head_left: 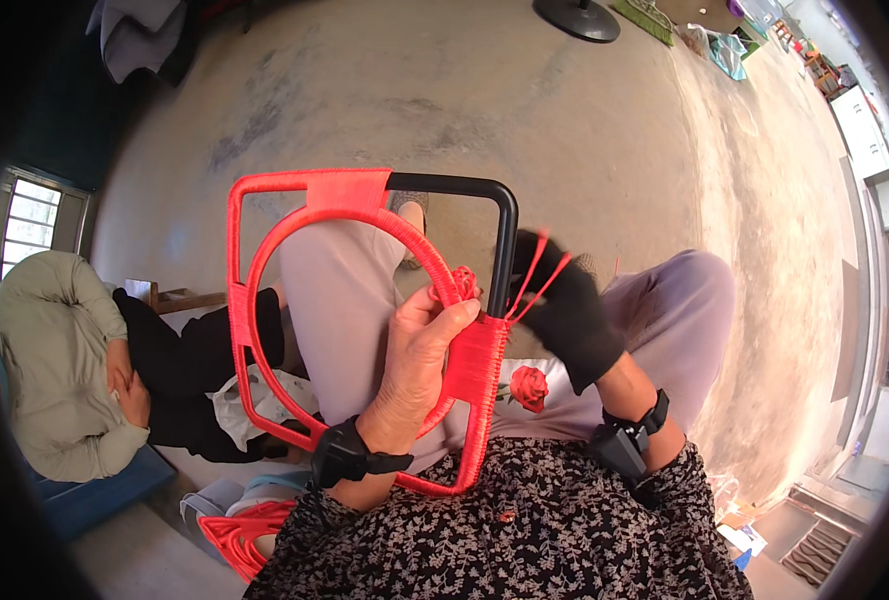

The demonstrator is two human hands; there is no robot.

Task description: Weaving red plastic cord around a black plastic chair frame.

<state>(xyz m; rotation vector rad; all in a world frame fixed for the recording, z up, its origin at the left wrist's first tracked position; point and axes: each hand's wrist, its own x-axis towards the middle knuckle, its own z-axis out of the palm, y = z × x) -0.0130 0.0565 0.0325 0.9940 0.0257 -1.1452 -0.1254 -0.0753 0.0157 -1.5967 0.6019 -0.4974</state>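
Observation:
A rounded square frame (242, 230) with a ring inside it lies over my lap, mostly wrapped in red cord. Its upper right corner (500, 195) shows bare black tube. My bare left hand (420, 350) is closed on the frame, thumb on the wrapped band where ring and side meet. A small bundle of red cord (465, 283) shows by its fingertips. My right hand (570, 305), in a black glove, is beside the bare tube; its fingers are partly hidden and blurred. Loose red cord ends (539, 275) stick up in front of the glove.
A red rose (530, 388) shows on my lap below the glove. More red-wrapped pieces (240, 535) lie at lower left. Another person (65, 370) sits at the left with hands together. A round black base (577, 18) stands on the floor at the far side.

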